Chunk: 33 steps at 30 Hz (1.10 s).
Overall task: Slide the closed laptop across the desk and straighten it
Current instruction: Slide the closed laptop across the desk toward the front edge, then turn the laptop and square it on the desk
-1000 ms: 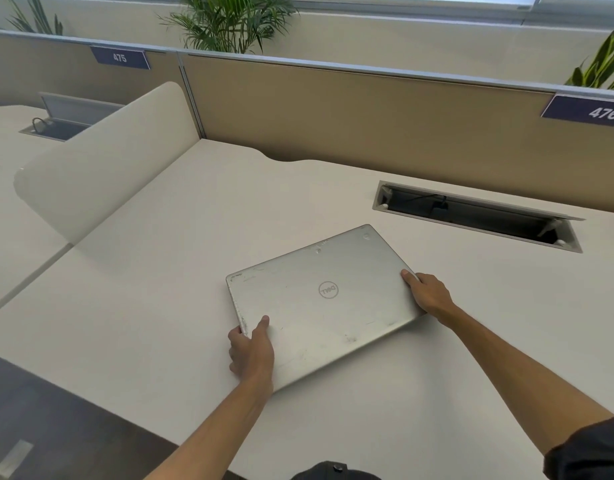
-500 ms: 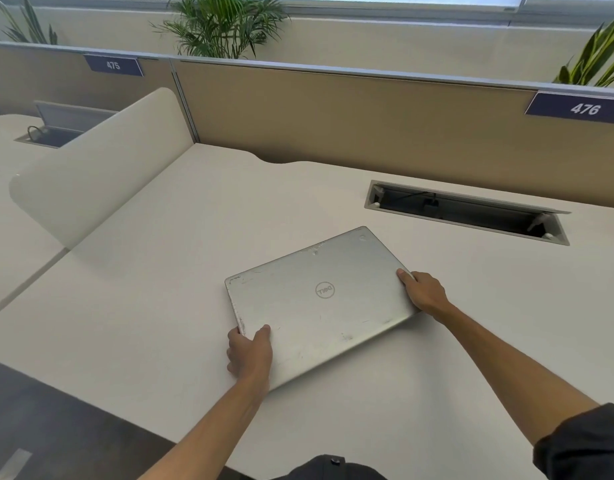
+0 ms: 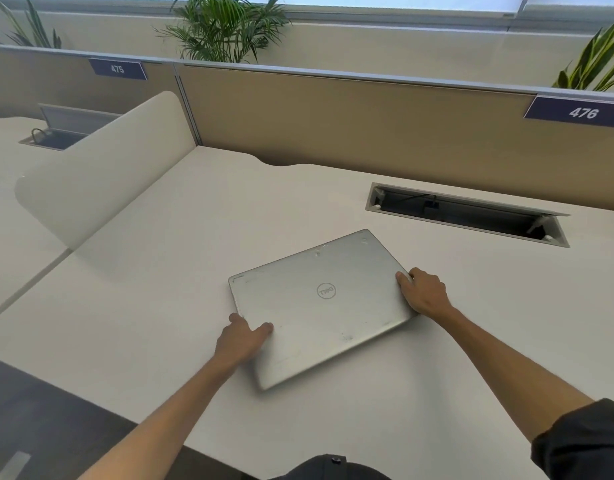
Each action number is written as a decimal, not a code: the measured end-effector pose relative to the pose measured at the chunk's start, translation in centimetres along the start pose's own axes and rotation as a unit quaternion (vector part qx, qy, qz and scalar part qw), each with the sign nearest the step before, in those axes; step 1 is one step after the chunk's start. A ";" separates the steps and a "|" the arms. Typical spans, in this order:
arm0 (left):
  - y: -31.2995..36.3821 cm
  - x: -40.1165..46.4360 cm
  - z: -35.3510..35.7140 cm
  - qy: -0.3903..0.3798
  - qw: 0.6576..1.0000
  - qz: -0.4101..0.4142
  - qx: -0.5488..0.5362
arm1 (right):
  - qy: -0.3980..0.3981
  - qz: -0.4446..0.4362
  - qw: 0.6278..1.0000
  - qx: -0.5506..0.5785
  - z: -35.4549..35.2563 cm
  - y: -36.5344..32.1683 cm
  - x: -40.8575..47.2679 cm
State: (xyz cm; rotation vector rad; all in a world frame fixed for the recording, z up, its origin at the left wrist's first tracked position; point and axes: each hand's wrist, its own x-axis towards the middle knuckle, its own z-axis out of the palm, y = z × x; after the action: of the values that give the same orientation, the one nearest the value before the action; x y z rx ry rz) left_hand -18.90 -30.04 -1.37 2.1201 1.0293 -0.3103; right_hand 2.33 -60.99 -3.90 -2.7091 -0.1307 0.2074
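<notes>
A closed silver laptop (image 3: 326, 306) with a round logo lies flat on the white desk (image 3: 160, 306), skewed so its far corner points up and to the right. My left hand (image 3: 243, 337) grips its near-left edge, thumb on the lid. My right hand (image 3: 425, 294) holds the right corner, fingers curled over the edge. Both forearms reach in from the bottom of the view.
An open cable tray (image 3: 468, 214) is cut into the desk behind the laptop, to the right. A tan partition (image 3: 350, 119) closes the back. A white curved side divider (image 3: 101, 168) stands at the left. The desk's front edge runs near my body.
The laptop has turned slightly, and my left hand has shifted along its near-left edge. The right hand stays on the right corner.
</notes>
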 end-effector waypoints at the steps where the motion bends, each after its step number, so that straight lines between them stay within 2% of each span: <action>1: 0.3 0.3 -0.2 -0.003 0.999 0.004 0.044 | -0.002 -0.007 1.000 -0.016 -0.1 0.0 0.0; 4: 0.7 0.6 -0.4 0.006 0.990 0.029 0.139 | -0.018 -0.034 0.996 -0.076 -0.5 -0.1 -0.1; 11: 0.4 0.5 -0.6 0.054 0.968 0.051 0.241 | -0.036 -0.069 0.978 -0.195 -1.8 -0.4 -0.3; 15: 0.3 0.7 -0.4 0.069 0.958 0.058 0.271 | -0.048 -0.063 0.979 -0.188 -2.2 -0.5 -0.4; 20: 0.0 0.0 1.3 0.080 0.979 0.062 0.176 | -0.061 -0.017 0.997 -0.054 -1.7 -0.5 -0.9; 23: 0.2 -0.4 2.1 0.084 0.995 0.044 0.040 | -0.064 0.010 0.998 0.009 -1.8 -0.6 -1.0; 27: 0.7 -0.4 3.0 0.098 0.989 0.004 -0.109 | -0.064 0.046 0.994 0.077 -1.8 -0.5 -1.2; 33: 1.2 0.4 2.7 0.091 0.983 -0.028 -0.160 | -0.060 0.077 0.988 0.121 -1.8 -0.2 -2.6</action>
State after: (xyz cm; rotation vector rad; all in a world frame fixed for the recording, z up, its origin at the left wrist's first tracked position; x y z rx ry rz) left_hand -17.46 -32.21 -2.82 1.8554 1.1611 0.0252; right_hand 0.09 -61.83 -1.92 -2.4647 0.0651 0.4045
